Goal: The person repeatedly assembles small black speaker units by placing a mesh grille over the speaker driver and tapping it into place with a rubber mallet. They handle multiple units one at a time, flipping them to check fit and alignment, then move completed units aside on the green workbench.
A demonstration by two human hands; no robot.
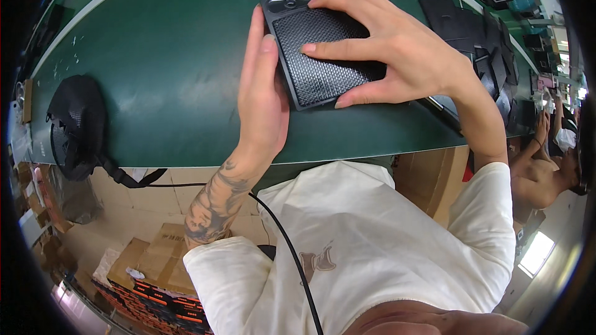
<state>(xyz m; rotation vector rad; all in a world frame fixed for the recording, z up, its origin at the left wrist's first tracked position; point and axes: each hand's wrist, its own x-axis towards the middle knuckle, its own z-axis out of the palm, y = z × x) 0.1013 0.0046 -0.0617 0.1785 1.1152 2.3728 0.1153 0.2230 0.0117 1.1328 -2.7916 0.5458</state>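
Note:
A black portable speaker [310, 56], with a silver-black mesh grille and a glossy panel at its far end, is held between my hands at the table's middle. It sits slightly tilted in the picture. My left hand [264, 93] grips its left side, the fingers straight along the edge and the thumb beside them. From the right, my right hand [391, 49] holds the speaker with fingers spread across the grille, its thumb near the lower edge. The speaker's right side is hidden under that hand. Whether its underside touches the table I cannot tell.
The green table [174, 87] runs across the view. A black mesh pouch with a strap [77, 124] lies at its left end, and stacked black pieces [478, 37] at right. Cartons [164, 260] stand below left. A black cable [288, 236] crosses my shirt. A co-worker's arm [540, 174] shows far right.

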